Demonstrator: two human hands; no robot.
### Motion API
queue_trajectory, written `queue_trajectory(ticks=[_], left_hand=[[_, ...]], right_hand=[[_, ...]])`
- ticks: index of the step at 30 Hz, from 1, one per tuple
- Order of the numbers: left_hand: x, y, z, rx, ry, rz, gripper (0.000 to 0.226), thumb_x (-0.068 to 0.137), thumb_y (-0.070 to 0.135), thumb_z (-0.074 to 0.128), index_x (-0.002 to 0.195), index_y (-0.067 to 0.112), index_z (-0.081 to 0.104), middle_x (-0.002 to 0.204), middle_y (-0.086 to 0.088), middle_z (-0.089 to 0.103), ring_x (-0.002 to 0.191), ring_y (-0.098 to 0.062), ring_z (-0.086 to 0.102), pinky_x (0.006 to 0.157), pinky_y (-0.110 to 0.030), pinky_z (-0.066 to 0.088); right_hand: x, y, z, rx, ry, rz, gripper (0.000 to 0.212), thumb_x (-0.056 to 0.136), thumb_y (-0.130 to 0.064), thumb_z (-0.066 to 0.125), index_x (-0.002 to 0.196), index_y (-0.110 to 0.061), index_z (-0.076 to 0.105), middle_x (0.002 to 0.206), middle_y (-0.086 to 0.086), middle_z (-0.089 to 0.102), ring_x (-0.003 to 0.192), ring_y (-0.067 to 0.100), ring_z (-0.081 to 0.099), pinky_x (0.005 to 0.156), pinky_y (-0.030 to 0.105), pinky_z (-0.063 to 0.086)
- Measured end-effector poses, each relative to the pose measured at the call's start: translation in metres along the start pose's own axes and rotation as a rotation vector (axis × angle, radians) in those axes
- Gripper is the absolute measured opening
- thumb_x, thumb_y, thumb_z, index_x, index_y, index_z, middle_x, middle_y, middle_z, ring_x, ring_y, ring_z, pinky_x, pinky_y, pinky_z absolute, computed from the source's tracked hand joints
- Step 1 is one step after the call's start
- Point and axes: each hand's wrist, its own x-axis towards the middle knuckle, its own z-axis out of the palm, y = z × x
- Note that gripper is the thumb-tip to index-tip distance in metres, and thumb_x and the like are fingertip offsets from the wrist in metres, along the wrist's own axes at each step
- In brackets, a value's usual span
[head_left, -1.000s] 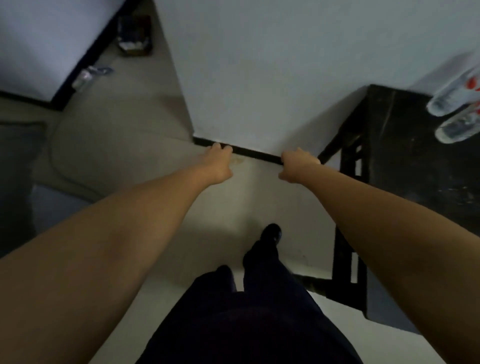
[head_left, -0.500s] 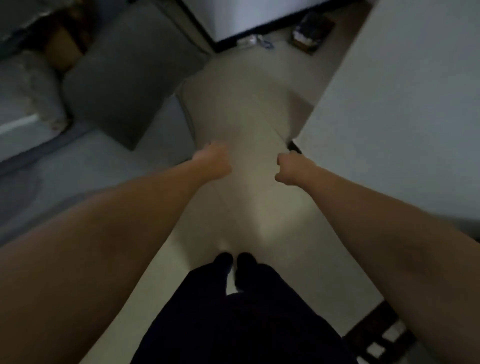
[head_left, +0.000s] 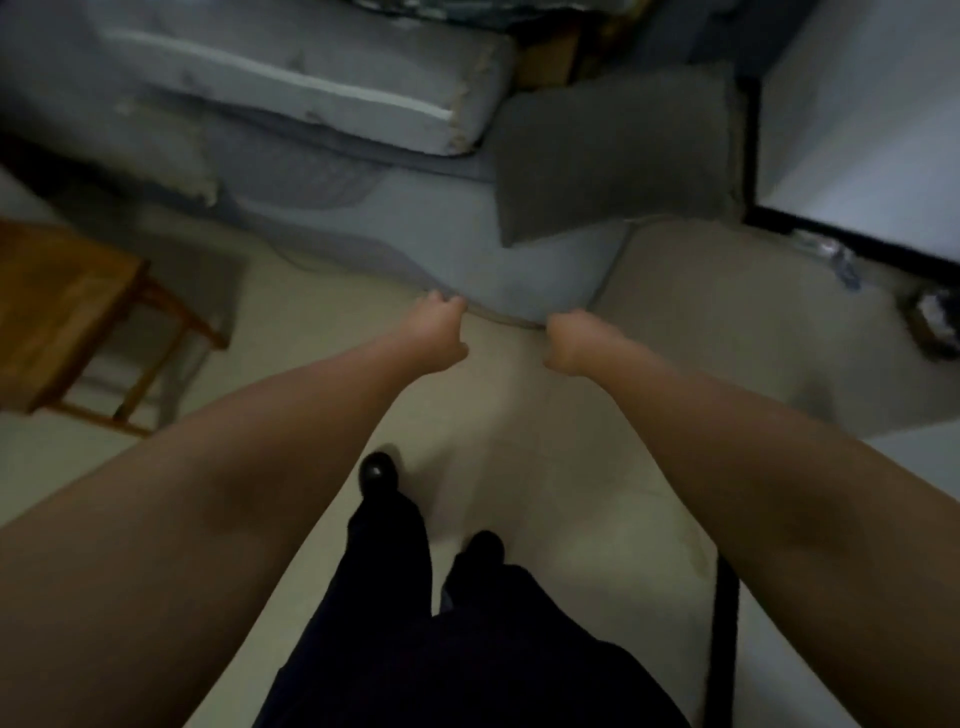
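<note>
Both my arms stretch forward over a pale floor (head_left: 519, 447). My left hand (head_left: 440, 332) hangs from the wrist with its fingers loosely curled and holds nothing. My right hand (head_left: 569, 344) is level with it, a hand's width to the right, also loosely curled and empty. Below them are my dark trousers (head_left: 415, 623) and two dark shoes, the left shoe (head_left: 378, 470) ahead of the right one.
A grey mattress (head_left: 311, 78) lies on the floor ahead, with a dark grey cushion (head_left: 613, 156) at its right end. A wooden stool (head_left: 62, 312) stands at the left. A white wall with a black skirting (head_left: 857, 239) is at the right, with litter (head_left: 831, 260) beside it.
The view has swung left: the white wall has slid to the right edge, and the mattress and wooden stool have come into sight. My left foot has stepped forward. Both hands stay empty.
</note>
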Motion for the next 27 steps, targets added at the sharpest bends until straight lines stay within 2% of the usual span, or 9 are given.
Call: queue_trajectory(ticks=[7,16,18,24,27], left_hand=[[-0.073,-0.122,-0.012,-0.146,0.102,-0.349,0.067,0.089,0.025,0.060,0.147,0.015,0.029,0.144,-0.018,0.037,0.130,-0.035,0.042,0.104,-0.038,0.038],[-0.168,-0.289,-0.048,-0.207,0.204,-0.620,0.063,0.089,0.030,0.058,0.145,0.019,0.030,0.141,-0.014,0.037,0.130,-0.034,0.040,0.102,-0.045,0.042],[-0.188,-0.323,-0.056,-0.228,0.218,-0.657,0.063,0.088,0.029,0.059,0.144,0.019,0.031,0.140,-0.014,0.038,0.128,-0.035,0.042,0.103,-0.047,0.043],[-0.258,-0.407,-0.068,-0.313,0.300,-0.799,0.064,0.087,0.027,0.062,0.143,0.017,0.032,0.139,-0.015,0.039,0.126,-0.035,0.043,0.101,-0.045,0.043],[-0.302,-0.442,-0.065,-0.376,0.377,-0.908,0.063,0.088,0.025,0.059,0.144,0.016,0.030,0.141,-0.017,0.038,0.128,-0.036,0.042,0.102,-0.045,0.041]], right_hand=[[0.017,-0.150,-0.013,-0.222,-0.008,-0.346,0.041,0.088,-0.019,0.051,0.126,-0.004,0.054,0.129,0.019,0.056,0.117,0.035,0.056,0.092,0.039,0.050],[0.007,-0.374,-0.016,-0.412,-0.023,-0.626,0.050,0.093,-0.016,0.051,0.140,-0.004,0.043,0.142,0.017,0.047,0.129,0.033,0.048,0.103,0.041,0.044],[0.002,-0.416,-0.014,-0.433,-0.019,-0.656,0.047,0.093,-0.018,0.050,0.139,-0.006,0.045,0.142,0.016,0.047,0.129,0.033,0.047,0.104,0.041,0.043],[-0.023,-0.540,-0.014,-0.526,0.019,-0.790,0.032,0.091,-0.017,0.052,0.121,-0.010,0.057,0.121,0.015,0.057,0.108,0.034,0.057,0.089,0.039,0.050],[-0.048,-0.594,-0.008,-0.570,0.024,-0.881,0.027,0.091,-0.021,0.056,0.115,-0.011,0.060,0.116,0.012,0.059,0.104,0.032,0.059,0.081,0.035,0.049]])
